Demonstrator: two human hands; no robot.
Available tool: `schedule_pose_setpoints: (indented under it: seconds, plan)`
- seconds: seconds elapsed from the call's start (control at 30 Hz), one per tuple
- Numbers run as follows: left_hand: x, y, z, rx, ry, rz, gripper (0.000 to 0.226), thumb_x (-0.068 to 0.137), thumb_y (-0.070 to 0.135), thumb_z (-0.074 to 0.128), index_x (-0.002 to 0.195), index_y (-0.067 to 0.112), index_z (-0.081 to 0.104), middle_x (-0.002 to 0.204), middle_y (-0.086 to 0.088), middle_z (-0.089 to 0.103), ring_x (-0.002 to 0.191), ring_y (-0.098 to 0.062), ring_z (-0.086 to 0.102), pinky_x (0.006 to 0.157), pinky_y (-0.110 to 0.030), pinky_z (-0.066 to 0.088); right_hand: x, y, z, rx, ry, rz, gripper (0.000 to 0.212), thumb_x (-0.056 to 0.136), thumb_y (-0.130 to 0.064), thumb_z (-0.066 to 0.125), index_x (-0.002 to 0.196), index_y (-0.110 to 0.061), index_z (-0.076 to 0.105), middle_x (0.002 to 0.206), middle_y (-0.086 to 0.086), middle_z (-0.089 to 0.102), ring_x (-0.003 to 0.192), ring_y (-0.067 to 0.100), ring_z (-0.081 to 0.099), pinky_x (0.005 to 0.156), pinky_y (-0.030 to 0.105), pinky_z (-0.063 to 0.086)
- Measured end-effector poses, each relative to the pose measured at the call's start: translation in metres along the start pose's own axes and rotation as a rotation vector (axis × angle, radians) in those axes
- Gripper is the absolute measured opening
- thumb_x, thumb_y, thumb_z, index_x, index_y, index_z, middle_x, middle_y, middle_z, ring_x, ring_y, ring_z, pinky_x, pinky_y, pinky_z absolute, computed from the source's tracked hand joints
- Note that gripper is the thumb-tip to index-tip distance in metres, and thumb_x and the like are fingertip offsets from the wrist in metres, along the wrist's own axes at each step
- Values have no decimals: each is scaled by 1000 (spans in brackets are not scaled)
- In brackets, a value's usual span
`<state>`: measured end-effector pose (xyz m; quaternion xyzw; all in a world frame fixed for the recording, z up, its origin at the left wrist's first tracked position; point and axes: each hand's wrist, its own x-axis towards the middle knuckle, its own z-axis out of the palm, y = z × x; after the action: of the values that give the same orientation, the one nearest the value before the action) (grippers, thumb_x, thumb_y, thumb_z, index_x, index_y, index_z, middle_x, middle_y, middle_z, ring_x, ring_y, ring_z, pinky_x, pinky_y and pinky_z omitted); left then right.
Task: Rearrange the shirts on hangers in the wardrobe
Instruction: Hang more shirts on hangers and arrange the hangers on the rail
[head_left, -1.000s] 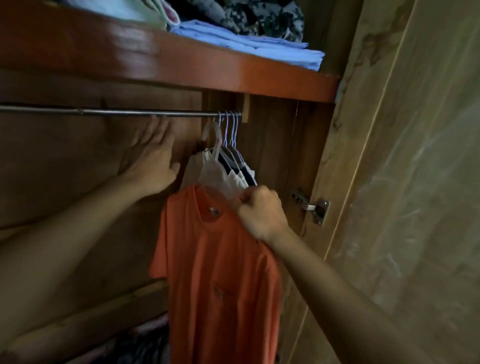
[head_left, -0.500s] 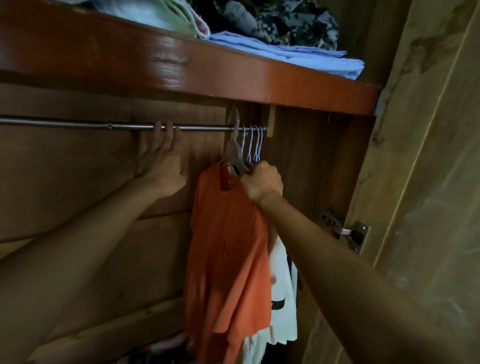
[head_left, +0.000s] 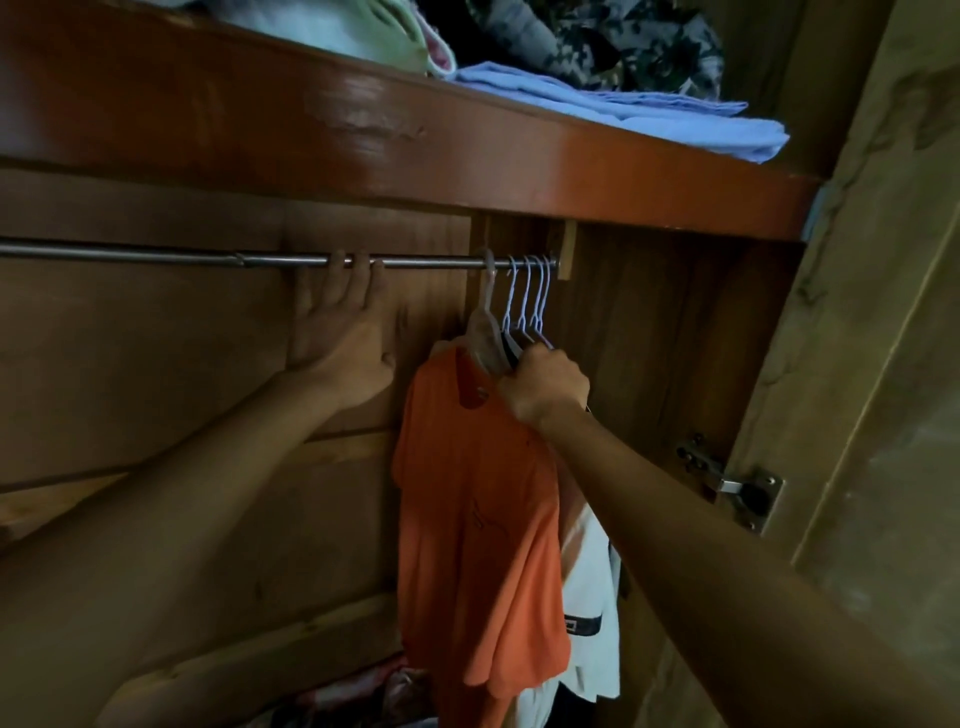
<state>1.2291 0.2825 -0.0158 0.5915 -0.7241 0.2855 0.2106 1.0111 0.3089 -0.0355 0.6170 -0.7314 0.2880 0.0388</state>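
Right hand supplies the grip: its fingers are curled tight around the shoulder of the hanger carrying the orange shirt, just below the neck of the hook. That pale hanger is already hooked over the metal rail, and the orange shirt hangs from it at the front of the bunch. Just beside it to the right, three thin white hangers crowd against the rail's end bracket; they carry what looks like a white shirt and something darker, though the folds behind the orange cloth are too shadowed to count.

The left hand holds nothing. Its fingers are straight and reach up behind the rail, fingertips showing above it, the palm flat toward the wardrobe's back panel, well left of the hangers.

Judging by this, the orange shirt is hung, but every garment is still pressed together at the right end while the long stretch of rail to the left carries none. Spreading or reordering the hangers along it seems to be what remains. Folded clothes sit on the shelf above.
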Motion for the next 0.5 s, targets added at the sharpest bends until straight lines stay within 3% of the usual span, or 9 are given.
schedule_pose_setpoints:
  seconds: [0.1,0.27,0.37,0.43,0.5]
  plan:
    - [-2,2,-7,-25,-54,-2,101,82,43,64,157,12,4,165,-12,-2,151,-31,-8,120,-54,4,0,1,-4,-58,-31,-7,46,88,-56,62,109,-15,62,107,9,67,97,29,66,83,40,55]
    - [-3,12,-21,-184,-110,7,93,85,38,62,156,11,8,165,-13,-4,151,-28,-9,120,-45,-1,-6,0,-21,-156,-43,-47,58,84,-67,58,110,-15,63,110,10,66,101,32,65,76,36,48]
    - [-8,23,-29,-307,-159,61,80,90,38,58,155,12,20,162,-14,20,149,-28,17,120,-39,15,-16,4,-40,-142,-67,-51,50,78,-60,63,100,-16,66,99,9,66,94,33,66,69,32,45]
    - [-11,29,-34,-414,-240,67,64,92,37,56,149,15,35,150,-12,44,135,-30,42,110,-39,37,-24,10,-55,-127,-133,-58,35,72,-46,64,92,-17,66,89,5,63,87,32,66,67,30,45]
    - [-14,35,-40,-494,-341,65,48,94,37,56,139,21,49,137,-5,57,120,-26,56,97,-38,48,-31,17,-70,-94,-212,-79,26,69,-40,62,85,-20,66,85,3,61,81,29,64,66,29,47]
